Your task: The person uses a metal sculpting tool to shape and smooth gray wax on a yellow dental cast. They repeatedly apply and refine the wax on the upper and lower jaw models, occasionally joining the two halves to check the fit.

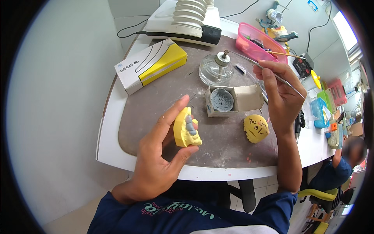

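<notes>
Fingers of your left hand (159, 156) grip yellow dental cast (186, 128), near table edge. Your right hand (281, 93) pinches metal instrument (272, 74), tip at glass spirit lamp (216, 68), far centre.

single head-worn fisheye view, steeply down (close) onto the worktable (218, 150)
</notes>
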`<control>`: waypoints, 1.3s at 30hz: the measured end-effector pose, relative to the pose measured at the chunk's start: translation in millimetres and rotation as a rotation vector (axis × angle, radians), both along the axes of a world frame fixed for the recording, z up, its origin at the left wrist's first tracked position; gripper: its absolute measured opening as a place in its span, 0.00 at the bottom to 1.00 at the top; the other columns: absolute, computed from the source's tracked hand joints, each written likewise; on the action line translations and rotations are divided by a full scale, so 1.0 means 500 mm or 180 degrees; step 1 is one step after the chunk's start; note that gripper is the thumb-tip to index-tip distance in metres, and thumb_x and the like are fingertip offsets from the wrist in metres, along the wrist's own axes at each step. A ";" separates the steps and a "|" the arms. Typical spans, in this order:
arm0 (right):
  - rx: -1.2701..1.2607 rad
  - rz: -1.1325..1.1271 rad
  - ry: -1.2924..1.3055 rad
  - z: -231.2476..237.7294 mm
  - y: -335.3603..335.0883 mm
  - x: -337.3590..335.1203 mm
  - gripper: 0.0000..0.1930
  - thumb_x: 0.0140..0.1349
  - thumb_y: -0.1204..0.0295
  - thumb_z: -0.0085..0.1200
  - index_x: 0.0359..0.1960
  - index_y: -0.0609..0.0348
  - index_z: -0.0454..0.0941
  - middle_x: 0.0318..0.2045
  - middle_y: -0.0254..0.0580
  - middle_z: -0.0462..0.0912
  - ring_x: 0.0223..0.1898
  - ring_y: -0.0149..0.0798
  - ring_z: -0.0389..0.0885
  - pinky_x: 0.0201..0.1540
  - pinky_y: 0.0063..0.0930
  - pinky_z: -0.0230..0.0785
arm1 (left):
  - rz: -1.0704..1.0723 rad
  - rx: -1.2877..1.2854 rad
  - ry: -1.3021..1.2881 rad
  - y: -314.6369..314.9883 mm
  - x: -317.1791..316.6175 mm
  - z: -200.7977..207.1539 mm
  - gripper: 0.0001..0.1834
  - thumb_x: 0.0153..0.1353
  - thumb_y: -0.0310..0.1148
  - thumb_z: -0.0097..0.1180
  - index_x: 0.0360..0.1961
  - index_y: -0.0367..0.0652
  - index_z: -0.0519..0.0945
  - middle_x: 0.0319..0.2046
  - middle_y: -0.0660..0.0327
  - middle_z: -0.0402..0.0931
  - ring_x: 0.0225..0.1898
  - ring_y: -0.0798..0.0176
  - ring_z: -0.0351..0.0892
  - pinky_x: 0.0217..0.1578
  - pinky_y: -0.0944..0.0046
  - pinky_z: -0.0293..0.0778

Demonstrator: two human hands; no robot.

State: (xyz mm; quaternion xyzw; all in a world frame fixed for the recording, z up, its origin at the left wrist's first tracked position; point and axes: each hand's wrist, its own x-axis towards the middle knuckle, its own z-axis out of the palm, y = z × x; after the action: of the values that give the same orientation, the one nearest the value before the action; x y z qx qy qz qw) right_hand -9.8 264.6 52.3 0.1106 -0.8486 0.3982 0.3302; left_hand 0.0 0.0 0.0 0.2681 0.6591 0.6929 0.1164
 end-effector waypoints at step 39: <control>-0.1092 0.0349 0.0328 -0.127 -0.236 0.226 0.18 0.51 0.87 0.62 0.43 0.62 0.72 0.35 0.55 0.83 0.47 0.59 0.84 0.50 0.44 0.78 | 0.0680 -0.0609 0.0652 -0.009 0.033 -0.006 0.43 0.42 0.27 0.78 0.59 0.39 0.68 0.45 0.55 0.80 0.48 0.61 0.82 0.49 0.63 0.80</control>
State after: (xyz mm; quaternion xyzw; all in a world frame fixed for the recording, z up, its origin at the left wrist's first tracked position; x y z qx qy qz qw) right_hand 103.3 146.4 -10.9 0.1190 -0.7429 0.5483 0.3650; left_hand 16.3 -4.3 -2.8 0.2535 0.7552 0.6045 -0.0007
